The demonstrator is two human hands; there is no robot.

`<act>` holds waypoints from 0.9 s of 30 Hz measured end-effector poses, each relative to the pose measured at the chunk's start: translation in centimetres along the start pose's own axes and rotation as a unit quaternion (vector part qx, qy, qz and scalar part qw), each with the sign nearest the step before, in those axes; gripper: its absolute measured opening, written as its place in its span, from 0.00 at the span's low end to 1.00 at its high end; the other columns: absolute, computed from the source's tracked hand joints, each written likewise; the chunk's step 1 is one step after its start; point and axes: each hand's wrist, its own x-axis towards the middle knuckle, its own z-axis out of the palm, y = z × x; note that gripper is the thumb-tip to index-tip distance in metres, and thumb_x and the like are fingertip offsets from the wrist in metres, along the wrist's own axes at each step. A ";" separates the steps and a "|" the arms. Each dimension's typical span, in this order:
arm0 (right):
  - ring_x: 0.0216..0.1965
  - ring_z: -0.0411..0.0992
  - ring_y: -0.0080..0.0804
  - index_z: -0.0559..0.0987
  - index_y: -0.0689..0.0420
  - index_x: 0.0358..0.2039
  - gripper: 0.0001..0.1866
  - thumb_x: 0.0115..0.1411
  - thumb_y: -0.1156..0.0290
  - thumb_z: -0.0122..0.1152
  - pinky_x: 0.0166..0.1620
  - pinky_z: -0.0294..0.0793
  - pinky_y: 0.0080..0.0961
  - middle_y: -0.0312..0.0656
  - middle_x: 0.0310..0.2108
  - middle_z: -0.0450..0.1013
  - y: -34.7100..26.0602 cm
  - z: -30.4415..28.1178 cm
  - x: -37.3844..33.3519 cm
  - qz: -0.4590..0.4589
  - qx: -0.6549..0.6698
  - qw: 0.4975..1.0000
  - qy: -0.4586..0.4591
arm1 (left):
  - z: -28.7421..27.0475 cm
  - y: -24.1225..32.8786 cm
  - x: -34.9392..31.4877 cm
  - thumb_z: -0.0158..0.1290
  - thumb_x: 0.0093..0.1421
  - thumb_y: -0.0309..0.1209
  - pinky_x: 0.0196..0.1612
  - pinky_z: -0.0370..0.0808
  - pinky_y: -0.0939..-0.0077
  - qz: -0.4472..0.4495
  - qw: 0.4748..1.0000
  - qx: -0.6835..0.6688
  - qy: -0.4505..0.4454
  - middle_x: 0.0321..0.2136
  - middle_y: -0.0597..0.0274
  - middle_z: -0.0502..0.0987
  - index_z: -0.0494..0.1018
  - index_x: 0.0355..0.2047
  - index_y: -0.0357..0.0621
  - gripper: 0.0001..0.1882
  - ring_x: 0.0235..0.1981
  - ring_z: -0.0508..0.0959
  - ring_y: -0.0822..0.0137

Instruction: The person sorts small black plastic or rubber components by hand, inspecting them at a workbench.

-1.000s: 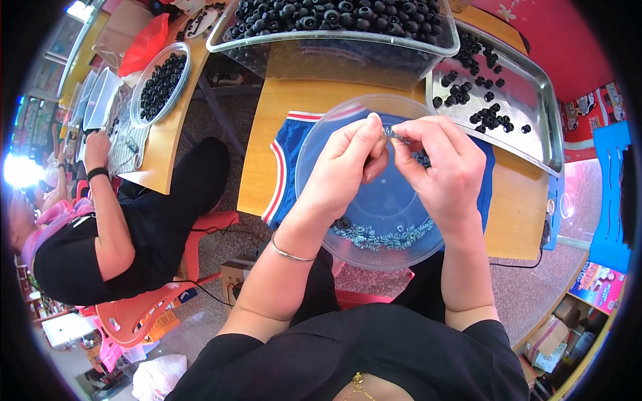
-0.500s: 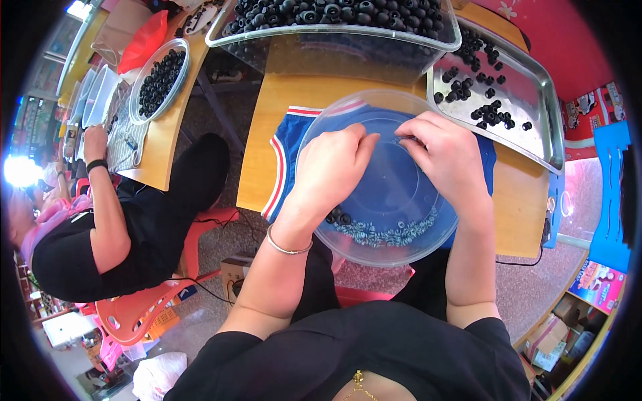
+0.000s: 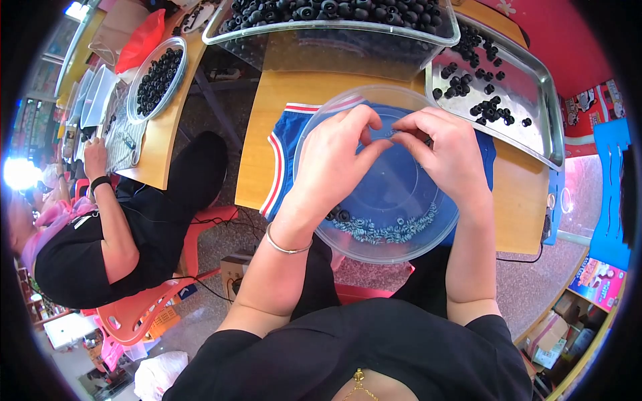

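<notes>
So both forearms (image 3: 271,281) angle up and in, backs of the hands showing. Left hand (image 3: 328,157): fingers (image 3: 361,115) curled, clear gap to the thumb (image 3: 374,153). Right hand (image 3: 453,147) has its thumb and fingertips (image 3: 404,123) bunched pretty close.

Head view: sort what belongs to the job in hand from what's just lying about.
Likely in the job:
round clear tub, below left hand and right hand
small pale pieces inside
black pieces in the clear bin and metal tray

Likely just lying about:
white plastic bag
cardboard box
blue panel
</notes>
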 end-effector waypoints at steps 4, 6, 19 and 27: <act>0.25 0.72 0.28 0.81 0.62 0.30 0.07 0.48 0.78 0.65 0.28 0.69 0.22 0.41 0.26 0.75 -0.6 -0.2 0.1 0.027 0.063 0.998 -0.011 | 0.5 -0.3 -0.1 0.59 0.51 0.27 0.29 0.72 0.66 0.075 0.997 0.014 0.022 0.24 0.56 0.75 0.70 0.29 0.40 0.08 0.27 0.76 0.56; 0.25 0.72 0.27 0.80 0.62 0.31 0.07 0.49 0.79 0.64 0.28 0.69 0.21 0.40 0.26 0.75 -0.7 -0.3 0.1 0.031 0.073 0.997 -0.014 | 0.4 -0.1 0.0 0.58 0.52 0.26 0.30 0.72 0.65 0.080 0.996 0.014 0.025 0.24 0.57 0.75 0.70 0.29 0.40 0.07 0.28 0.76 0.55; 0.30 0.75 0.43 0.77 0.62 0.30 0.06 0.49 0.79 0.61 0.34 0.73 0.31 0.47 0.28 0.75 0.8 -2.3 -0.5 0.064 -0.022 0.997 -0.040 | 0.6 -1.8 -0.4 0.55 0.54 0.23 0.31 0.71 0.70 0.044 0.993 0.095 0.061 0.25 0.57 0.73 0.72 0.39 0.39 0.11 0.26 0.74 0.61; 0.28 0.74 0.42 0.76 0.63 0.30 0.06 0.51 0.78 0.61 0.33 0.72 0.31 0.47 0.26 0.74 0.4 -2.0 -0.4 0.044 0.011 0.999 -0.006 | -0.5 -2.4 0.0 0.43 0.61 0.20 0.39 0.69 0.82 -0.057 0.963 -0.261 -0.046 0.36 0.62 0.73 0.68 0.45 0.33 0.12 0.33 0.72 0.74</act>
